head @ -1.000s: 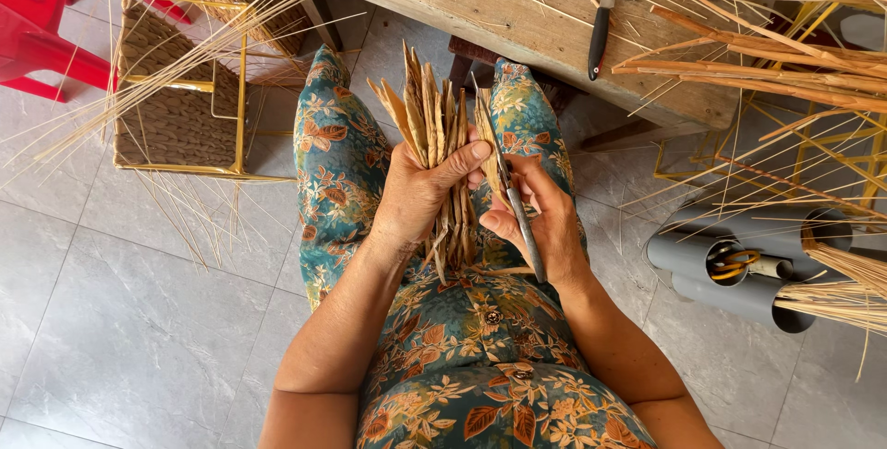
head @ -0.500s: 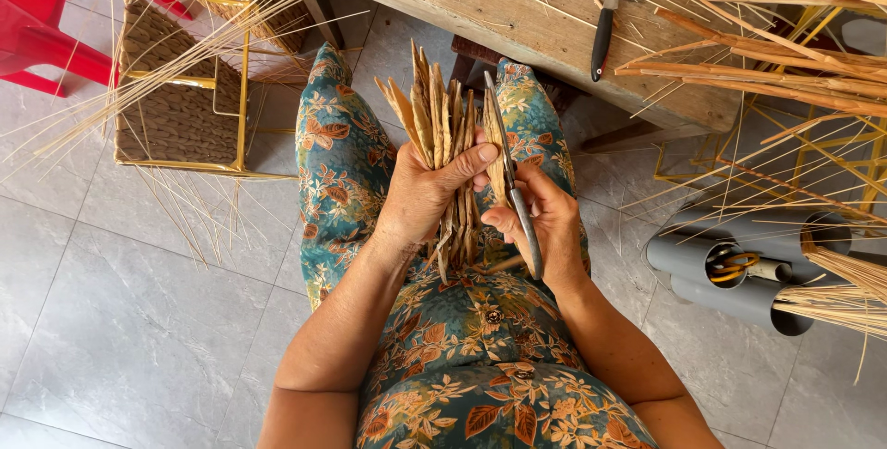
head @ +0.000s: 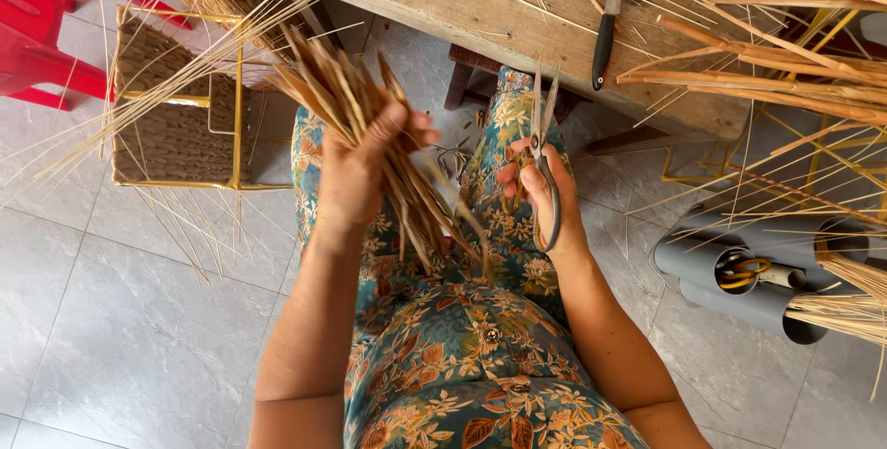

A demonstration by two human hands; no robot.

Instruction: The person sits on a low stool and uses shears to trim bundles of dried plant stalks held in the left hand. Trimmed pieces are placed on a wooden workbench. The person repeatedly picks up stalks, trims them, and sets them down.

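- Dried brown reed bundle (head: pixel 370 126) is clenched in the left hand (head: pixel 356 181), now swung toward the frame's upper left, away from the blades
- right hand (head: pixel 545 195) grips scissors (head: pixel 540 135), now lifted clear at centre; trimming looks paused

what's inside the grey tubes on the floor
In the grey tubes, one opening shows orange-handled scissors. Pale straw stalks cross the other openings, and the tube walls hide anything deeper.
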